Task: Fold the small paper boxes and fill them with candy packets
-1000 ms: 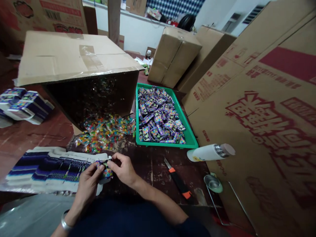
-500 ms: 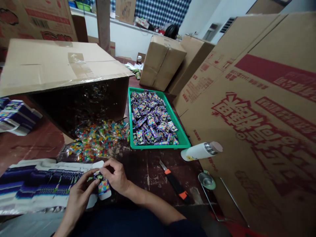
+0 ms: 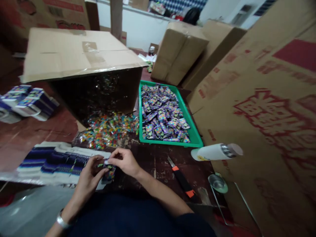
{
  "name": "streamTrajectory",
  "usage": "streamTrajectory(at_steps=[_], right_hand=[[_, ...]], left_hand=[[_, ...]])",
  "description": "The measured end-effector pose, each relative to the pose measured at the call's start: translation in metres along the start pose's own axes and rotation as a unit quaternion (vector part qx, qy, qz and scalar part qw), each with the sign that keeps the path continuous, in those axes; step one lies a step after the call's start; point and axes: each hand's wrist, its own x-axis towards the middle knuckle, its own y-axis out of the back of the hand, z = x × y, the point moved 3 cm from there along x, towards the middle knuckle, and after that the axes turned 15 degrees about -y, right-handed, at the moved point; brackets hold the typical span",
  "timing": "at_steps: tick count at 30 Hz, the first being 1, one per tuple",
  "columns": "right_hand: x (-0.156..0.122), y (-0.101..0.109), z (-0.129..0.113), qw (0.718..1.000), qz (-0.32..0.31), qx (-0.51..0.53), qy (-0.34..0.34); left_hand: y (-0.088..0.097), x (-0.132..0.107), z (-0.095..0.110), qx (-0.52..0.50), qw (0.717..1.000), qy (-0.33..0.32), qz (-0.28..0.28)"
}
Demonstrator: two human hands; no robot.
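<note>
A small printed candy box (image 3: 111, 173), dark with bright coloured candy pictures, is between my hands. The fingers and thumb of my left hand (image 3: 91, 175) close round its left side. At the box's top end, my right hand (image 3: 125, 162) pinches a white flap between thumb and fingers. The box's inside is hidden. Left of my hands lies a row of overlapping flat cartons (image 3: 53, 159), white with purple and blue. Behind them, clear bags of colourful candies (image 3: 108, 130) spill from a large cardboard box (image 3: 64, 49) on its side.
Purple candy packets (image 3: 160, 113) fill a green tray (image 3: 170, 143) ahead. A utility knife (image 3: 182, 180) with its blade out lies right of my hands, near a white bottle (image 3: 208, 152) and a metal cup (image 3: 217, 183). A tall carton (image 3: 222, 131) walls the right side; small boxes (image 3: 37, 102) stand left.
My view has swung left and slightly down, so things sit farther right. The candy box has turned between my hands, and its lower white flap shows less. Both hands keep hold of it.
</note>
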Motion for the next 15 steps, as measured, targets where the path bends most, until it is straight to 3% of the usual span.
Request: streamTrajectory(at_steps=[3, 15], right_hand=[[0.006, 0.005, -0.001, 1.0, -0.002, -0.029, -0.002], [0.01, 0.004, -0.003, 0.998, -0.037, -0.057, -0.004]], left_hand=[[-0.003, 0.0, 0.008, -0.031, 0.998, 0.024, -0.041], [-0.003, -0.002, 0.013, -0.045, 0.996, 0.034, -0.068]])
